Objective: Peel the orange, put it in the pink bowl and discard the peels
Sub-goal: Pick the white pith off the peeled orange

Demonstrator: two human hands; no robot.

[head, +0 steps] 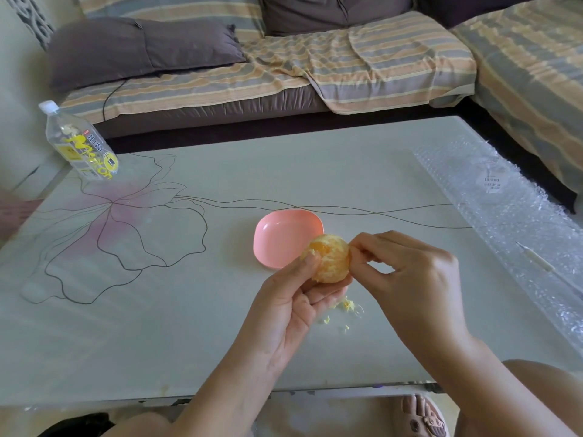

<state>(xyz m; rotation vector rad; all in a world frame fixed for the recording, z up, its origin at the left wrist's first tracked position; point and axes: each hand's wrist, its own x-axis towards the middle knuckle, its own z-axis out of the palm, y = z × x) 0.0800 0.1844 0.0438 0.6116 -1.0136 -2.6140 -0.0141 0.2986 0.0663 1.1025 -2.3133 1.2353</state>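
My left hand (293,298) grips a peeled orange (329,258) from below, thumb across its front, just above the table. My right hand (410,275) pinches at the orange's right side with thumb and forefinger; what it pinches is too small to see. The pink bowl (277,234) sits on the table right behind the orange, empty, its near right corner hidden by the fruit. Small yellow peel scraps (345,305) lie on the table under my hands.
A glass table (157,326) with a flower drawing carries everything. A plastic bottle (79,143) stands at its far left corner. Bubble wrap (511,216) covers the right side. A striped sofa (315,67) runs behind and to the right.
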